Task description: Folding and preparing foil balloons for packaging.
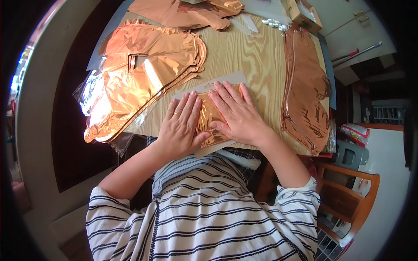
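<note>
Both my hands lie flat on a folded copper-coloured foil balloon (209,114), near the front edge of the table. Beneath the foil is a pale backing card (237,78) with a hang hole at its top, set at a slant. My left hand (180,124) covers the left side of the foil, its fingers stretched out and a ring on one of them. My right hand (237,114) presses on the right side, fingers spread and thumb reaching in over the foil. The parts of foil and card under my palms are hidden.
A stack of flat copper foil balloons (143,74) covers the table's left, with clear plastic bags under it. More foil balloons (305,91) lie at the right edge, others (183,14) at the far side. White strips (249,22) and a cardboard box (305,15) are at the back right.
</note>
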Demonstrator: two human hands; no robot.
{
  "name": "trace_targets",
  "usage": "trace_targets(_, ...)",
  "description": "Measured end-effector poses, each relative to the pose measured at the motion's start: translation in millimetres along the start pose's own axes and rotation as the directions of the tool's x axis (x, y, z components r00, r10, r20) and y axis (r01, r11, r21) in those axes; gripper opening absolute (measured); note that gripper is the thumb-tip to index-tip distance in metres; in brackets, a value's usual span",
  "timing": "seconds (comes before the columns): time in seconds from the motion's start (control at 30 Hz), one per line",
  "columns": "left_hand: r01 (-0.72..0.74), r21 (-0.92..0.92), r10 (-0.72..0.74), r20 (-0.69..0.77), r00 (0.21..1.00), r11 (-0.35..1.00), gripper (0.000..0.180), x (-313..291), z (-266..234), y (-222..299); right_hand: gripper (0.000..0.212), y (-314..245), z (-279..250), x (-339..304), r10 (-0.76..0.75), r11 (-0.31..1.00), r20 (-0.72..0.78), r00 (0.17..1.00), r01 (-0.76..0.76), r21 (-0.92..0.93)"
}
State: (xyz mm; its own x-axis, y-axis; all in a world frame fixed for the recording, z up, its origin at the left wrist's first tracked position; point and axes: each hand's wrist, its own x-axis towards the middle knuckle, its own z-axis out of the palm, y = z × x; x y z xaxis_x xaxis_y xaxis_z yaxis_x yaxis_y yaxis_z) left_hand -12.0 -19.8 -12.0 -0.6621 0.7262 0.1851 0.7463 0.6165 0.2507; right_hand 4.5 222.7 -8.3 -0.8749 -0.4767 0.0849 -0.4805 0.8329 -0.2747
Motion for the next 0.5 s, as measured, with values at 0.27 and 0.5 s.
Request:
trace_targets(0.27,-0.054,-0.151,0.076,0.143,0.987,0.987,0.086,36.5,-20.4,-13.9,0.085,-13.7,14.1,-20.2,0.195,0.981,-0.1,0.976,-0.196,-0.004)
trace_targets(0.5,0.034,-0.072,-0.038,-0.057,0.998,0.997,0.091,48.6,7.2,35.2,0.076,-12.4,14.7,-19.1,0.244,0.97,-0.116,0.963,-0.244,0.017)
